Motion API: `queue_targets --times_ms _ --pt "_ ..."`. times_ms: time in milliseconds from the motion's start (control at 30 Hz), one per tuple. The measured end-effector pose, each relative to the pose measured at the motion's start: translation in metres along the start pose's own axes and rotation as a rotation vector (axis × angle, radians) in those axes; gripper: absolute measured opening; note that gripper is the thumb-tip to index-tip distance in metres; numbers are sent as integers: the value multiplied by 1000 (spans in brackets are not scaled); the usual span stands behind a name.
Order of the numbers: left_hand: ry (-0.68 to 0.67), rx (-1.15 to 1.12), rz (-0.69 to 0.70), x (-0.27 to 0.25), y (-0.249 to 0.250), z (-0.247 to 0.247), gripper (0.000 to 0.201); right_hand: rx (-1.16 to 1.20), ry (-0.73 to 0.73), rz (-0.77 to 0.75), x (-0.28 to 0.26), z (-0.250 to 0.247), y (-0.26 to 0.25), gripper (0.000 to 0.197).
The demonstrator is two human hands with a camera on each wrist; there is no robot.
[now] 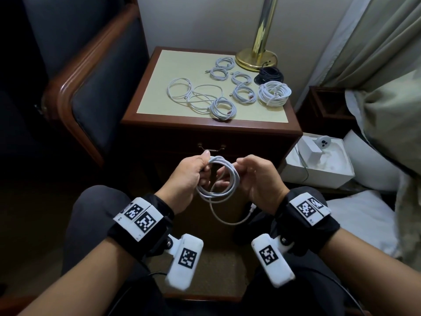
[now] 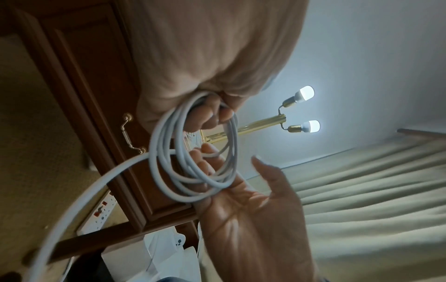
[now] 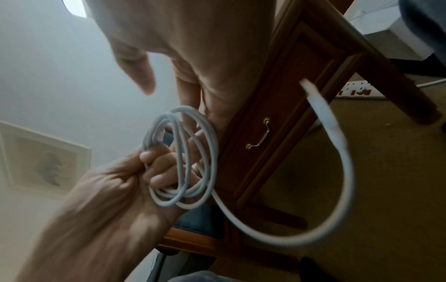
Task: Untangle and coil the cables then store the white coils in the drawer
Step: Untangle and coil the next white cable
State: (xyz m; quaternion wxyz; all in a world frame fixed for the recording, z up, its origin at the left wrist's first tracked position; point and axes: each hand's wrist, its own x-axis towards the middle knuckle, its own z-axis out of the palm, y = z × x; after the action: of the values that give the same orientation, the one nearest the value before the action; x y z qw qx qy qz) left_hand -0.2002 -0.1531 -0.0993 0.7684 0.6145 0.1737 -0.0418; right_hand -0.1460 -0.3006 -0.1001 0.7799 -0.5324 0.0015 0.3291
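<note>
1. the white cable (image 1: pixel 217 179) hangs as a half-wound coil between both hands, in front of the closed drawer (image 1: pixel 211 147).
2. left hand (image 1: pixel 190 176) fingers clamp the coil's top; loose tail (image 1: pixel 227 218) droops toward the right wrist.
3. right hand (image 1: pixel 256 179) is nearer that tail, its fingers loosely curled against the loops, thumb apart.

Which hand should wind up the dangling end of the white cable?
The right hand, probably. The left hand already grips the white cable coil tightly, while the right's fingers look loose beside it, and the loose tail hangs nearest the right wrist.
</note>
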Motion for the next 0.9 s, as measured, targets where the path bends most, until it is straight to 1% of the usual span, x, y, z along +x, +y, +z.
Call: queue_targets --times_ms 33,100,133,167,233,367,400,500,600,667,733,767,800,833,900 --pt "26 41 21 2 -1 -1 44 -5 -18 5 -1 0 -1 25" --pt "60 113 65 5 -4 -2 44 -197 -28 -27 -4 -1 0 22" --pt "67 146 78 6 -6 -2 44 -267 -25 -49 -5 -1 2 17" --pt "68 172 84 7 -7 -1 43 -286 -14 -50 -6 -2 3 11" --pt "57 197 82 8 -10 -1 40 -247 -7 -20 -7 -3 4 7" --pt "58 226 86 10 -12 -3 39 -159 -43 65 -6 -2 4 12" --pt "37 212 105 9 -11 -3 38 -150 -41 73 -6 -1 4 14" --pt "-80 212 156 6 -9 -6 38 -133 -40 89 -5 -1 2 16" --pt "-168 206 115 6 -7 -13 35 -121 -69 137 -6 0 1 14" --pt "-187 168 101 7 -6 -16 33 -13 -106 178 -7 3 2 13" --pt "-159 186 126 9 -3 -15 32 102 -163 195 -8 6 1 9" --pt "-139 196 144 10 -2 -14 33 110 -194 184 -7 6 0 6" --pt "-116 198 161 11 -1 -13 33 80 -217 160 -7 6 -1 7" --pt "-93 194 178 12 -1 -12 33 24 -210 127 -6 6 -1 11" --pt "-44 208 223 13 -1 -12 32 -130 -114 49 -5 8 -1 18"
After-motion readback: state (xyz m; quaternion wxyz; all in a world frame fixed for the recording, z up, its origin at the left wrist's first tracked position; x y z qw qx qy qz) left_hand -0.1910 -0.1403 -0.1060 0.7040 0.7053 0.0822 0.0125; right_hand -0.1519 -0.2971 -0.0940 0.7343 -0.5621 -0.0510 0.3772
